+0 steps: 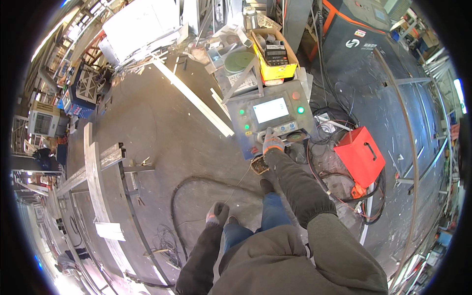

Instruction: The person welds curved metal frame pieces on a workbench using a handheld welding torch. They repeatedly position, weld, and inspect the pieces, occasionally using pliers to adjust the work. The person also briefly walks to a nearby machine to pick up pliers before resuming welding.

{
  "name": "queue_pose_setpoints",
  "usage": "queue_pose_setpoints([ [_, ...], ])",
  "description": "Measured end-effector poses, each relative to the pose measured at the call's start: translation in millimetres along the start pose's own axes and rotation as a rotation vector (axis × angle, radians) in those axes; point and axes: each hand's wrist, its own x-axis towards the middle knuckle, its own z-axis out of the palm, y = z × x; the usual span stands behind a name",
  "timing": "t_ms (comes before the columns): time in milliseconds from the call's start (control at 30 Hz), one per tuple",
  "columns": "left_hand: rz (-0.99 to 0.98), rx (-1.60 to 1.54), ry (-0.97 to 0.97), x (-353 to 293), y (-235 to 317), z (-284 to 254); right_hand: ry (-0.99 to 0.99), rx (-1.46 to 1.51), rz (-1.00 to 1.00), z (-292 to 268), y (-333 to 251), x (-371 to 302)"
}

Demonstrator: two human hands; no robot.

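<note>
Step in hand, by judgement: manual input at the grey control panel (pixel 239 136). Panel location: ahead of the person, just below the yellow box (pixel 279 72). Note the right hand (pixel 273 141), gloved, at the panel's lower edge, with one finger extended toward the button row (pixel 283 128) beneath the lit screen (pixel 271 111); no object in grip. Fingertip contact or slight gap: cannot tell. Note the left hand (pixel 217 214), gloved, lowered beside the left leg (pixel 237 235), with no object visible; finger closure: cannot tell.

Requirement for further input, by judgement: align one fingertip with a single control, check the screen, and keep clear of the illuminated green button (pixel 301 110).

Markings: white emblem (pixel 352 43) with lettering on the dark orange-trimmed cabinet (pixel 339 61); small warning label (pixel 360 33) above the emblem; print on the yellow box. Screen text: too small to read.
</note>
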Motion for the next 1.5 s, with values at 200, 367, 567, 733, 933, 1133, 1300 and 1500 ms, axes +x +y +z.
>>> queue_pose_setpoints([
  [200, 0.099, 0.120, 0.014, 89.0, 119.2, 74.3, -0.096, 0.292, -0.146, -26.7, 42.8, 17.9],
  [367, 0.231, 0.420, 0.079, 139.6, 161.1, 104.1, 0.198, 0.204, -0.363, -47.5, 134.1, 38.0],
  [567, 0.179, 0.814, -0.109, 186.7, 176.7, 129.9, 0.218, -0.037, -0.385, -41.1, 184.4, 55.0],
  [733, 0.126, 0.765, -0.194, 206.0, 186.7, 132.9, 0.293, 0.170, -0.398, -36.4, 191.8, 58.9],
  [933, 0.186, 0.296, -0.234, 189.6, 178.6, 102.1, -0.779, 1.651, 0.008, -95.4, 110.5, -30.8],
  [1133, 0.025, -0.533, -0.100, 89.0, 126.8, 46.1, -1.423, 1.054, -1.971, -146.9, -103.3, -271.8],
  [1300, -0.058, -0.686, 0.209, -9.3, 71.5, -11.8, -1.697, 0.897, -1.935, -153.7, -146.9, -357.6],
  [1500, -0.136, -0.853, 0.622, -154.0, -25.3, -43.9, -1.903, 0.666, -1.908, -136.1, -179.3, -458.5],
])
